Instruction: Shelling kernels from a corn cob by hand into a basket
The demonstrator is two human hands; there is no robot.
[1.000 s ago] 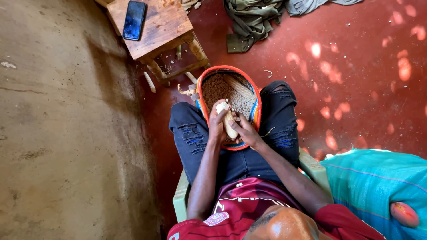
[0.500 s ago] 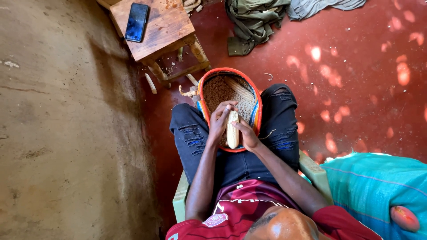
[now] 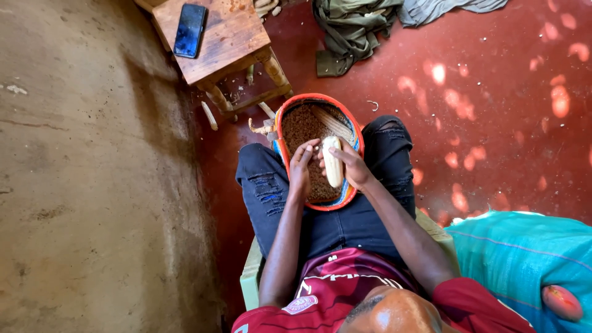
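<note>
Pale, the corn cob (image 3: 333, 161) sits gripped in our right hand (image 3: 354, 168) over the woven basket (image 3: 285, 123). Our left hand (image 3: 301, 168) curls its fingers against the cob's side, touching it.

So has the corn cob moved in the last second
Yes. The corn cob was tilted at the left hand; now it stands lengthwise, nearer the right hand, a bit lower over the basket.

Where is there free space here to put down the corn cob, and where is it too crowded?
Free: the stool top beside the phone, and the red floor between the right knee and the cloth pile. Crowded: the basket on the lap, full of kernels, with the left hand and right hand holding the cob over it; cobs litter the floor under the stool.
</note>
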